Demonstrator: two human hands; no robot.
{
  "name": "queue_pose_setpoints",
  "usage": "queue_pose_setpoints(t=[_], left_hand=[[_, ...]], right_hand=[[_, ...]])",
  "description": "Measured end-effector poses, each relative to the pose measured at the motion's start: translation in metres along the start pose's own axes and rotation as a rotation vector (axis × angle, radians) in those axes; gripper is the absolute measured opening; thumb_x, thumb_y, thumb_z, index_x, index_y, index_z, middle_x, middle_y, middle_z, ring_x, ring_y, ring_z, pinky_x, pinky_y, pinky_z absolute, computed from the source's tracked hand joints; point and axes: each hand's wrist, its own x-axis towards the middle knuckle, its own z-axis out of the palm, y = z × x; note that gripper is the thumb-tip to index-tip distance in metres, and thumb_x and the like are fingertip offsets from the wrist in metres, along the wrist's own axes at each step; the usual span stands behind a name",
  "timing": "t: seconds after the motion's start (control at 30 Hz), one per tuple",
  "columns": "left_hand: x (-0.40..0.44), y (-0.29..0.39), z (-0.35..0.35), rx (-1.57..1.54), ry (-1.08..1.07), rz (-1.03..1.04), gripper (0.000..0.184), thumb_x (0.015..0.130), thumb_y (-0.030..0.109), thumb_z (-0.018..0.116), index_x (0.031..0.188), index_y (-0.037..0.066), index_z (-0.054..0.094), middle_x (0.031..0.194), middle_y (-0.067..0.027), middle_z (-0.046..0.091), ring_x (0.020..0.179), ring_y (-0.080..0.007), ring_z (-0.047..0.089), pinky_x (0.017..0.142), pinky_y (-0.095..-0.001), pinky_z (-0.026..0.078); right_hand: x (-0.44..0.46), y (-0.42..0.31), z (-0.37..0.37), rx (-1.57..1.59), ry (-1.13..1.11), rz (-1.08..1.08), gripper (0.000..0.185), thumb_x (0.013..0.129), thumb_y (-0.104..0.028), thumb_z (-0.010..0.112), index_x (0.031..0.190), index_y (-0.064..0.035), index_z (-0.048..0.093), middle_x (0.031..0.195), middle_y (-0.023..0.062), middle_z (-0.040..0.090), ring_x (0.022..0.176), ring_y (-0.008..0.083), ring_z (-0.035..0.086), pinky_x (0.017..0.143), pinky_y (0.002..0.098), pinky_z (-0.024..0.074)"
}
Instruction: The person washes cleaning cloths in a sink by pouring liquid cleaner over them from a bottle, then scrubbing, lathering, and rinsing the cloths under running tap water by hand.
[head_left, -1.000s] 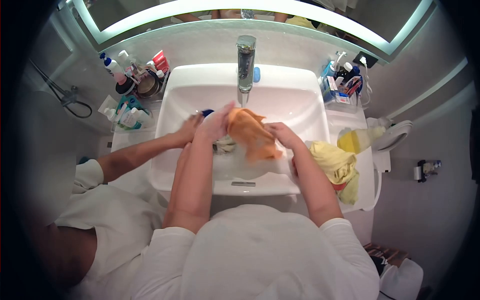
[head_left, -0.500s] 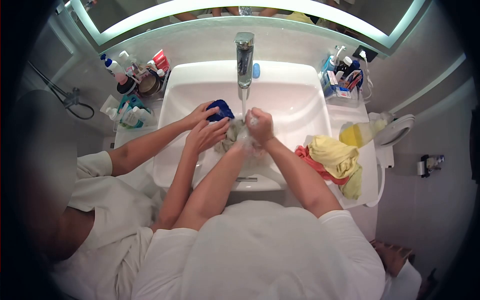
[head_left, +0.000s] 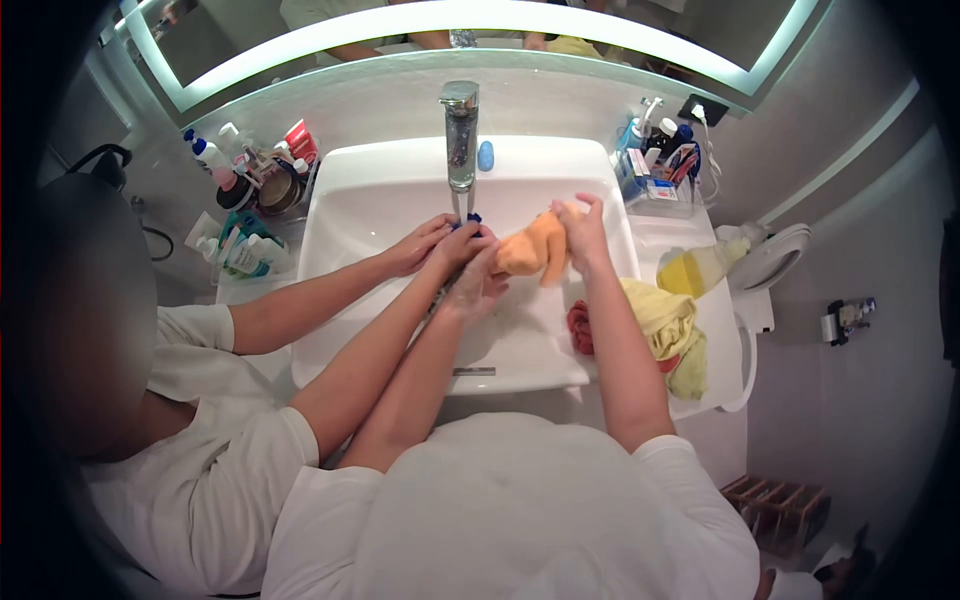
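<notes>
Over the right half of the white basin (head_left: 350, 225), an orange cloth (head_left: 535, 248) hangs bunched between my two hands. My left hand (head_left: 478, 290), wet and soapy, is closed at the cloth's left end. My right hand (head_left: 586, 236) grips its right side, with the upper fingers sticking up. Left of my hands, a co-worker's hands (head_left: 440, 248) hold a dark blue cloth (head_left: 472, 221) under the running tap (head_left: 460, 130). The co-worker's forearm crosses close beside my left arm, and most of the blue cloth is hidden.
On the right counter lie a yellow cloth (head_left: 662, 318), a red cloth (head_left: 580, 327) and a bottle of yellow liquid (head_left: 695, 268). Toiletries (head_left: 255, 185) crowd the left side; a caddy (head_left: 660, 185) stands back right. A blue soap-like piece (head_left: 486, 156) rests behind the tap.
My hands have moved apart, the right one up and rightward, and the orange cloth now shows between them. The co-worker's hands have shifted right, bringing the blue cloth under the tap.
</notes>
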Motion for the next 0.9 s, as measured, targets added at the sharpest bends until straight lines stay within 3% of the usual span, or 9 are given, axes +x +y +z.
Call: queue_pose_setpoints(t=[0.13,0.2,0.3,0.4,0.5,0.57,0.7,0.77,0.9], left_hand=[[0.008,0.003,-0.010,0.066,-0.030,0.009,0.016,0.086,0.028,0.054,0.095,0.016,0.050,0.088,0.0026,0.054,0.086,-0.0105,0.051,0.071,-0.0273,0.039],[0.019,0.021,-0.028,0.193,-0.046,0.048,0.017,0.085,0.027,0.055,0.094,0.014,0.049,0.086,0.0012,0.054,0.084,-0.0116,0.051,0.070,-0.0279,0.040],[0.033,0.033,-0.053,0.381,-0.059,0.091,0.017,0.084,0.025,0.055,0.093,0.011,0.049,0.084,-0.0009,0.053,0.081,-0.0133,0.051,0.069,-0.0290,0.040],[0.070,0.025,-0.089,0.597,-0.075,0.152,0.018,0.083,0.023,0.056,0.092,0.009,0.048,0.081,-0.0029,0.052,0.078,-0.0150,0.051,0.068,-0.0300,0.040],[0.123,0.019,-0.143,0.836,-0.136,0.267,0.019,0.082,0.021,0.057,0.091,0.006,0.047,0.079,-0.0050,0.051,0.076,-0.0167,0.051,0.066,-0.0311,0.041],[0.167,0.010,-0.194,0.935,-0.197,0.380,0.020,0.081,0.020,0.057,0.090,0.005,0.047,0.077,-0.0064,0.050,0.074,-0.0178,0.051,0.065,-0.0317,0.041],[0.173,0.000,-0.225,0.846,-0.330,0.618,0.010,0.083,0.018,0.052,0.088,0.010,0.049,0.069,-0.0043,0.046,0.070,-0.0153,0.049,0.060,-0.0305,0.038],[0.155,0.012,-0.203,0.617,-0.342,0.404,0.009,0.084,0.020,0.051,0.086,0.012,0.049,0.070,-0.0039,0.045,0.070,-0.0141,0.048,0.059,-0.0294,0.037],[0.081,0.064,-0.103,0.189,-0.373,0.031,0.009,0.086,0.025,0.049,0.084,0.016,0.049,0.073,-0.0032,0.044,0.069,-0.0115,0.046,0.055,-0.0272,0.035]], right_hand=[[-0.076,0.013,0.047,-0.130,-0.162,-0.345,0.018,0.081,-0.017,0.066,0.077,-0.0032,0.054,0.073,0.0059,0.060,0.067,0.0137,0.058,0.058,0.0265,0.0479],[-0.112,0.015,0.066,-0.225,-0.241,-0.201,0.024,0.079,-0.018,0.067,0.065,-0.0037,0.053,0.056,0.0018,0.054,0.056,0.0109,0.054,0.052,0.0270,0.0440],[-0.124,0.015,0.069,-0.497,-0.218,-0.504,0.026,0.080,-0.020,0.065,0.065,-0.0025,0.053,0.052,0.0061,0.052,0.048,0.0148,0.052,0.049,0.0288,0.0412],[-0.104,0.038,0.063,-0.732,-0.218,-0.716,0.027,0.082,-0.025,0.059,0.068,-0.0027,0.057,0.061,0.0145,0.058,0.055,0.0307,0.056,0.053,0.0378,0.0434],[-0.068,0.059,0.054,-0.487,-0.185,-0.902,0.025,0.083,-0.026,0.054,0.076,-0.0030,0.061,0.072,0.0179,0.061,0.069,0.0369,0.058,0.060,0.0418,0.0447],[-0.061,0.045,0.040,-0.735,-0.243,-0.360,0.035,0.087,-0.034,0.047,0.084,-0.0008,0.060,0.084,0.0231,0.060,0.077,0.0412,0.056,0.066,0.0427,0.0451],[-0.016,0.064,0.031,-0.713,-0.079,-0.146,0.027,0.086,-0.027,0.050,0.082,-0.0014,0.058,0.074,0.0180,0.060,0.065,0.0314,0.058,0.059,0.0358,0.0454],[0.005,0.051,0.015,-0.250,-0.227,0.236,0.020,0.084,-0.022,0.054,0.080,-0.0029,0.057,0.071,0.0143,0.059,0.065,0.0247,0.058,0.058,0.0325,0.0452],[-0.001,0.002,0.008,-0.249,-0.209,0.180,0.020,0.077,-0.009,0.062,0.093,-0.0013,0.054,0.083,0.0111,0.057,0.067,0.0171,0.055,0.058,0.0285,0.0453]])
